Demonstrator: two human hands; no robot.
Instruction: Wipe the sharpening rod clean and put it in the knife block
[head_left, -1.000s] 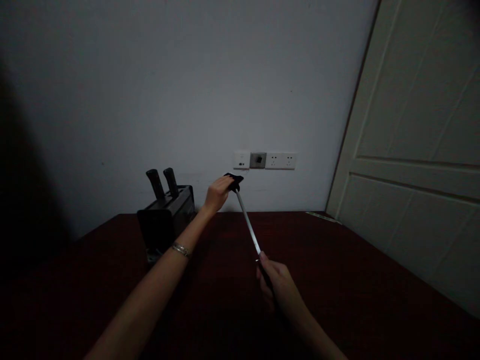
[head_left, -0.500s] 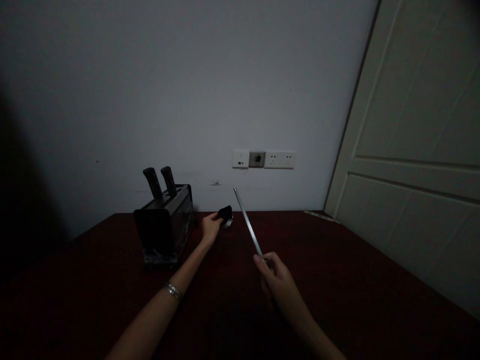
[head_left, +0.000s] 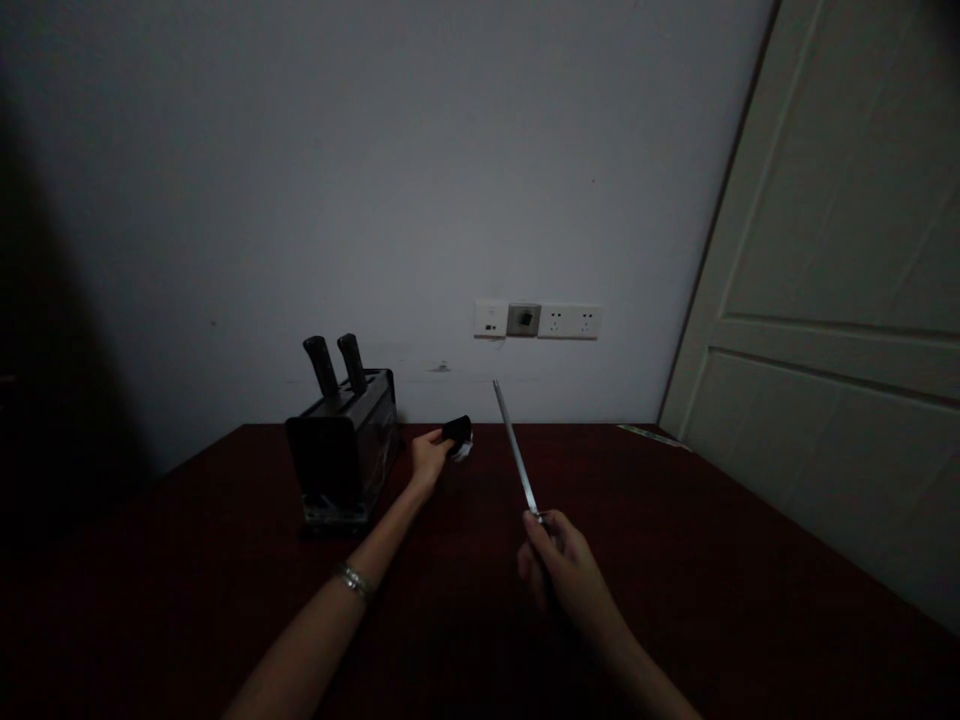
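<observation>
Right hand [head_left: 559, 572] gripping rod [head_left: 515, 447] by its handle, tip tilted up, well right of knife block [head_left: 346, 450], left hand [head_left: 427, 461] closed on cloth [head_left: 458, 434] on desk [head_left: 712, 540] just right of block

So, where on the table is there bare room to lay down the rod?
The table is bare to the right of the right hand, up to the door, and also between the two arms. It is crowded only at the back left, where the knife block stands and the left hand holds a dark cloth. The right hand holds the rod.
</observation>
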